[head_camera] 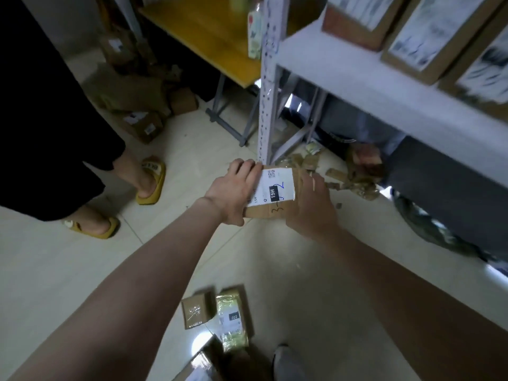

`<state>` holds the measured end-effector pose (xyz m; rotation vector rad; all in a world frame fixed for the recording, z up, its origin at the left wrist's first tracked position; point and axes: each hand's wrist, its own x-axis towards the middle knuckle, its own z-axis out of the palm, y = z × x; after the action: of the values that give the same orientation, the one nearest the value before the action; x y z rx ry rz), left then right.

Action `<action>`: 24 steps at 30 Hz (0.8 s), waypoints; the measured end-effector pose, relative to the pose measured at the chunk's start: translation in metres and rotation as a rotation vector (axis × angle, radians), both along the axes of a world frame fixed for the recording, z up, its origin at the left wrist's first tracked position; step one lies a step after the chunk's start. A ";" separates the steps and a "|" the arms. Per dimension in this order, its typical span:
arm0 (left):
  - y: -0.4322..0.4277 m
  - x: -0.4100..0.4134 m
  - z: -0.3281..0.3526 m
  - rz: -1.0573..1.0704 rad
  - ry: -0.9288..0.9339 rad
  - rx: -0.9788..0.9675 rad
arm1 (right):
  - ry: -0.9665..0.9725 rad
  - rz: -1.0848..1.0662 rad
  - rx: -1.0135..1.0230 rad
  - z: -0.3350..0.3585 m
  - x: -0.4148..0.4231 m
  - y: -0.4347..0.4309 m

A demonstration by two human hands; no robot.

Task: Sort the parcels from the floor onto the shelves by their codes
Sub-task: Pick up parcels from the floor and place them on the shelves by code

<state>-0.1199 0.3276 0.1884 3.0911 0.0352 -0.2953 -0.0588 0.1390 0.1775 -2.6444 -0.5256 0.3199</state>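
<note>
I hold a small cardboard parcel [276, 189] above the floor; my left grip [233, 192] curls over its left edge, my right grip [310, 209] wraps its right side; it seems light, stiff, its label slick; opposite edges suit best; shelf [343, 75] lies above-right of my grip.

brown parcel [270, 209], white label [276, 188] with black patch; yellow slippers [152, 180]; yellow shelf board [209, 31]; white shelf [357, 78].
</note>
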 end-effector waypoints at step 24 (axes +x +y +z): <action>-0.146 -0.133 0.551 -0.833 -0.294 0.388 | -0.425 -0.228 0.405 0.432 -0.217 -0.162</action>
<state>-0.2530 0.1821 0.7395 3.2826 -1.3572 0.1867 -0.2756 -0.0231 0.6091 -2.3371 -0.3611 -0.3878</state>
